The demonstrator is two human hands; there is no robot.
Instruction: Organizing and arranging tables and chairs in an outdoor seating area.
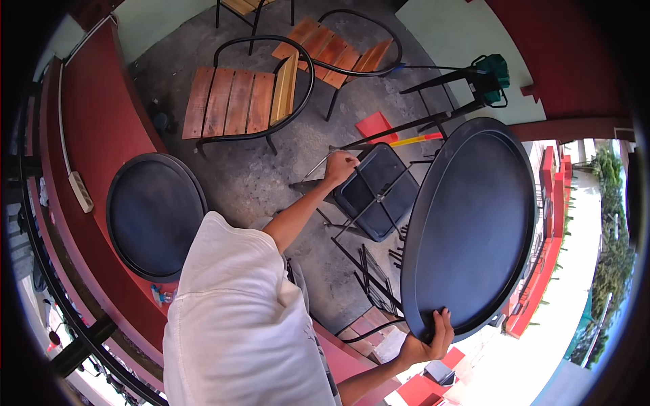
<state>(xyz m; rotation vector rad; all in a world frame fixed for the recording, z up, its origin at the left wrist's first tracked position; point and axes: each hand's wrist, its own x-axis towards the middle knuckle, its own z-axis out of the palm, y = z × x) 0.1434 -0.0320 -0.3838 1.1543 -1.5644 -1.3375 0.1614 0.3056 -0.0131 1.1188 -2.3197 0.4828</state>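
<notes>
My right hand [431, 337] grips the lower rim of a large round black tray [472, 228], possibly a tabletop, which is tilted up on edge. Its fingers lie over the raised lip. My left hand [342, 166] has its fingers curled beside the thin crossed rods of a dark metal frame [380, 197]; whether they grip a rod is hard to see. Behind these rods shows a black square stool seat [393, 170]. Another round black tray [155, 218] rests at the left on a red ledge [96, 96], with a second rim showing behind it.
Wood-slat armchairs [238, 99] with black tube frames stand on the concrete floor [244, 188]. A red dustpan [377, 127] lies near a yellow-and-red handle [416, 139]. On the ledge are a power strip [80, 192] and a spray bottle [162, 294]. Black metal legs [373, 274] stand below the frame.
</notes>
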